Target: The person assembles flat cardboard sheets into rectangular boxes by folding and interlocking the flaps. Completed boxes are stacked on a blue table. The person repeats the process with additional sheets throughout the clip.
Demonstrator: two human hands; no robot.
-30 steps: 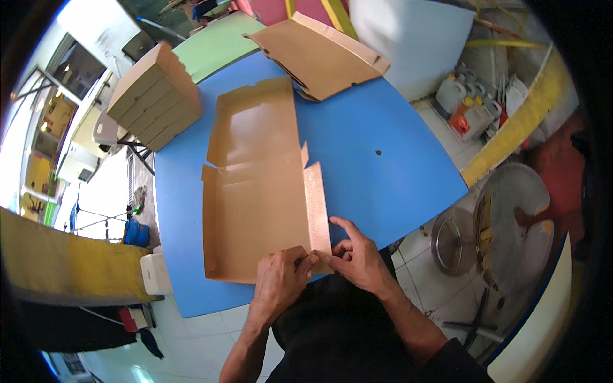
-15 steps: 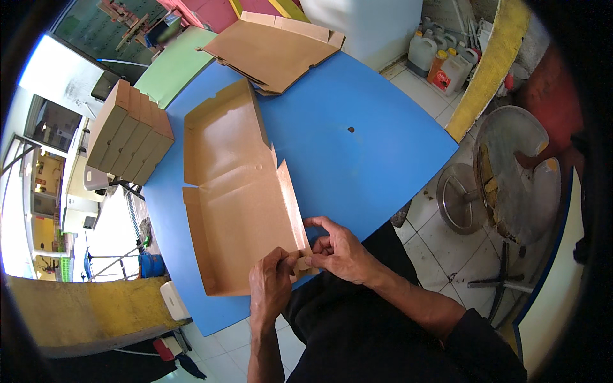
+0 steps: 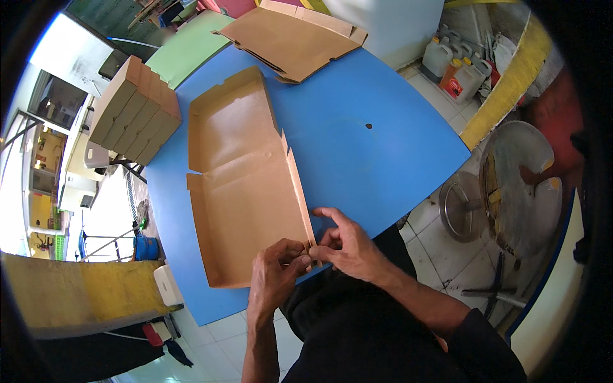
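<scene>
An open brown cardboard box (image 3: 239, 217) lies on the blue table, its lid half (image 3: 230, 112) laid back on the far side. Both hands work at its near right corner. My left hand (image 3: 274, 271) pinches the corner cardboard between thumb and fingers. From the other side, my right hand (image 3: 351, 252) grips the same corner with its thumb, its index finger arched along the outside of the right wall (image 3: 297, 195). That wall stands up and ends in a pointed flap near the fold. The fingers partly hide the corner tabs.
At the table's far end lie flat cardboard blanks (image 3: 297, 38). Several folded boxes (image 3: 137, 112) are stacked to the left. The blue table (image 3: 377, 166) has a small dark spot. Off its right side stand a round metal stool (image 3: 520, 185) and several plastic jugs (image 3: 456, 76).
The right wall now stands steeper and looks narrower. My left hand has shifted right along the near edge, and its fingertips now meet those of my right hand at the corner.
</scene>
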